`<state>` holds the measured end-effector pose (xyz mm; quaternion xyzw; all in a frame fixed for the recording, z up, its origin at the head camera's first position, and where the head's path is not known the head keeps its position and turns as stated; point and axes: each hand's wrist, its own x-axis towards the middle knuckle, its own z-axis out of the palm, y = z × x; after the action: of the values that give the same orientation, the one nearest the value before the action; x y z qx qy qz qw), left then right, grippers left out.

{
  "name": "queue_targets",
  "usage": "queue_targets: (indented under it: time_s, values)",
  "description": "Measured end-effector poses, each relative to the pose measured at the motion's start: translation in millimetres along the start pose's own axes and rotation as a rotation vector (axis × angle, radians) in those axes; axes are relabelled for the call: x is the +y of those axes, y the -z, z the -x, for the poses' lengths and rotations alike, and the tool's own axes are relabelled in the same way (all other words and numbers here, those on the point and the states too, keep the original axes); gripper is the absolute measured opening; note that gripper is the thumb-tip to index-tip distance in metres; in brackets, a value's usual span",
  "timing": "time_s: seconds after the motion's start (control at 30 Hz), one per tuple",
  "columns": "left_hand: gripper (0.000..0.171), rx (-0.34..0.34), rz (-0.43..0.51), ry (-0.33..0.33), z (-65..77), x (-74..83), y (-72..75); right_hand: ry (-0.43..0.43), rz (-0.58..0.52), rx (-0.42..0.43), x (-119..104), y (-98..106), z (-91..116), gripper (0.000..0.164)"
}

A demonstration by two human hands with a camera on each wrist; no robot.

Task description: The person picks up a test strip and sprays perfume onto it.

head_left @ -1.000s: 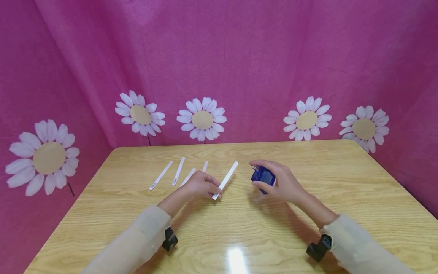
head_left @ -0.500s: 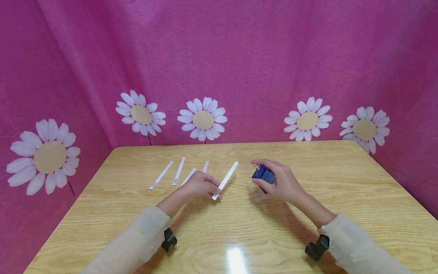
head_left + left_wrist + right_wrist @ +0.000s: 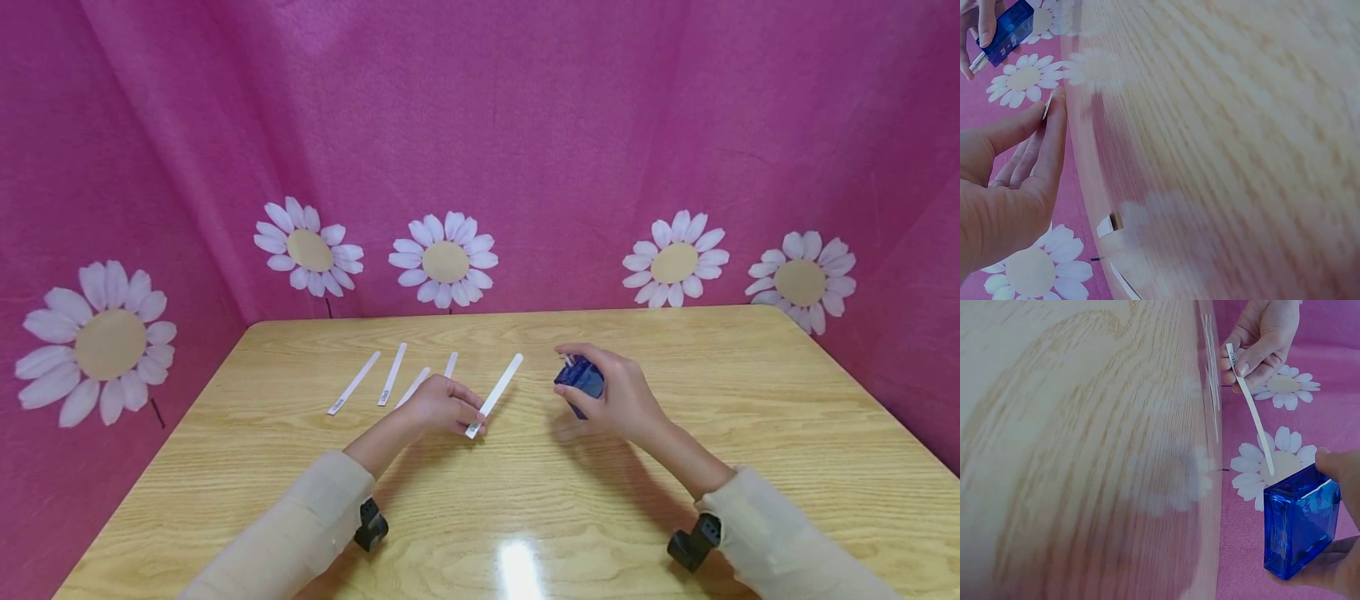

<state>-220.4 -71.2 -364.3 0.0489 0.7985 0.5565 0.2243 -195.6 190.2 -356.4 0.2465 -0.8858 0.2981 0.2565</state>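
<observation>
My left hand (image 3: 438, 407) pinches the printed end of a white paper test strip (image 3: 501, 386), whose rounded end points up and away to the right. In the right wrist view the strip (image 3: 1255, 419) bows slightly, with its far end close to the bottle. A square blue glass perfume bottle (image 3: 588, 379) is gripped in my right hand (image 3: 628, 404), a finger at its sprayer and the thumb low on the near side. The left wrist view shows the bottle's silver nozzle (image 3: 979, 62). A short gap separates strip and bottle in the head view.
Several more white strips, such as the leftmost strip (image 3: 354, 383), lie on the wooden table (image 3: 480, 517) left of and behind my left hand. A pink curtain (image 3: 555, 150) with white daisies hangs along the table's back and sides.
My right hand has shifted slightly up and to the right with the perfume bottle, which has turned a little. The left hand and its strip stay almost in place.
</observation>
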Motion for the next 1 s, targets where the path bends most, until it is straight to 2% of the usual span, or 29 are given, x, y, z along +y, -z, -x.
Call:
queue_targets:
  time_s: [0.23, 0.47, 0.73, 1.0]
  values:
    - [0.019, -0.006, -0.009, -0.004, -0.1, -0.4, 0.0, -0.009, -0.006, 0.012, 1.0, 2.3, 0.4, 0.048]
    - [0.018, -0.006, 0.003, 0.019, -2.3, 0.8, 0.0, -0.027, -0.039, -0.02, 4.9, 3.9, 1.8, 0.05]
    - [0.02, 0.054, 0.015, 0.055, -6.3, -0.4, 0.5, -0.037, -0.083, -0.035, 13.0, 4.0, 2.7, 0.048]
    - [0.017, 0.112, 0.007, 0.058, -13.1, -4.6, -0.6, -0.058, -0.094, -0.047, 18.8, 6.0, 3.8, 0.048]
